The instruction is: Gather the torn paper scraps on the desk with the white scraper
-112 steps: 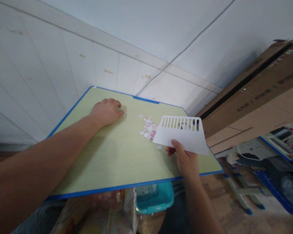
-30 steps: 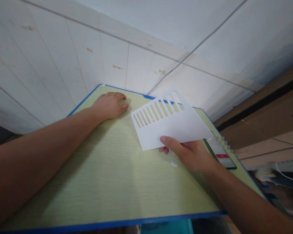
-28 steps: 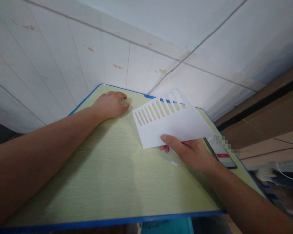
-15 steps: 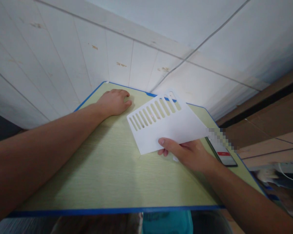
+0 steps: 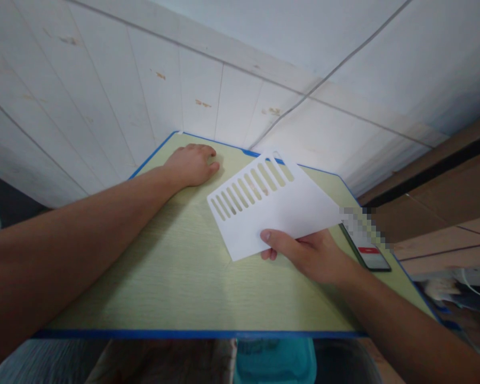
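Observation:
My right hand grips a thin white slotted card by its near edge, thumb on top and fingers underneath. A row of round-ended slots of differing widths runs along the card's far side, and the tabletop shows through them. The card is held tilted above the table. Toward the far left of the tabletop rests my left hand, palm down with nothing visible in it. Its thumb stands apart from the loosely bent fingers, left of the card.
On the table's right lies a phone, its screen lit and partly pixelated. White panelled wall stands behind the blue table edge, with a grey cable running along it. Below the front edge is a turquoise container.
The card's left end has dipped slightly toward me in my right hand. My left hand stays resting on the table, and the view has shifted a little.

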A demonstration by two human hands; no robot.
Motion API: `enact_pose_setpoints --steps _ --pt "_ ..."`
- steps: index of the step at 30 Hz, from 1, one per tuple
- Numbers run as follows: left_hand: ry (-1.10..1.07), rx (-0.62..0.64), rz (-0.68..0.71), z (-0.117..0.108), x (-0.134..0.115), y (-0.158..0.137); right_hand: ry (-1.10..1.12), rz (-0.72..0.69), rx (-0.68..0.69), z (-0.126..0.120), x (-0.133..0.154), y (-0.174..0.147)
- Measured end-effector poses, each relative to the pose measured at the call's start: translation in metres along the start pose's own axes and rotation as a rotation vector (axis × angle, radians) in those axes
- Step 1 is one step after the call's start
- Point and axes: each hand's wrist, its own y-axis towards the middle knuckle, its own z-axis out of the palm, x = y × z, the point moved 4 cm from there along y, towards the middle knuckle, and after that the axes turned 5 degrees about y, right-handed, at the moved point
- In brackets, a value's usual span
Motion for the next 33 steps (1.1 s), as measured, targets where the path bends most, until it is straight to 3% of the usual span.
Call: enact_pose_setpoints --steps 8,13,18,22,27,31,33 --pt "-0.003 -0.005 0.005 0.001 0.001 0.000 0.000 0.034 -0.009 0.006 0.003 -0.001" --pt "-0.008 -0.023 0.028 0.004 0.003 0.001 -0.021 -0.022 0.085 0.013 0.005 -0.005" --pt "-0.002 -0.020 0.024 0.003 0.002 0.001 0.012 -0.005 0.043 0.015 0.006 -0.005" --pt "-0.010 0.000 0.012 0.002 0.001 -0.001 0.036 0.019 0.137 0.023 0.009 -0.006" --pt "-0.009 -0.010 0.014 0.002 0.002 0.000 0.044 0.056 0.099 0.025 0.012 -0.008" --pt "-0.020 -0.016 0.030 0.004 0.004 0.001 0.090 0.053 0.199 0.033 0.013 -0.010" --pt "-0.030 -0.022 0.024 0.004 0.004 0.000 0.098 0.034 0.168 0.033 0.014 -0.011"
